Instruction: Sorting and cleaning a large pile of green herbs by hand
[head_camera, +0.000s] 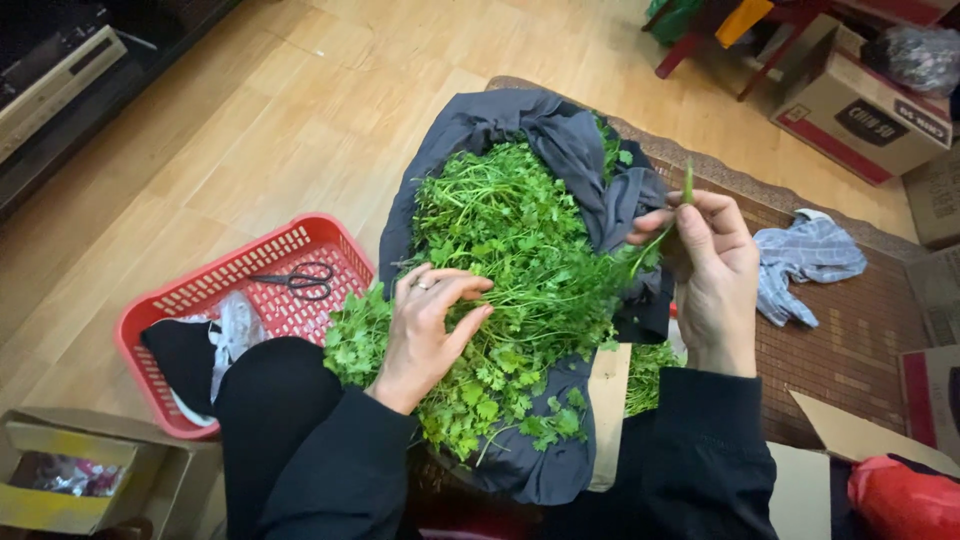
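Right hand (712, 275), centre right of frame: I note fingertips pinched shut on one green sprig (672, 222), its long axis near upright, tip toward the top edge. Left hand (428, 322), centre: fingers curled loosely into the herb pile (515, 270), clasping nothing I can make out. Pile lies mid-frame on dark cloth (520, 120). Step, as I judge it: sorting stems singly; next calls for freeing this sprig cleanly. Red basket (160, 310) with scissors (300, 281), left.
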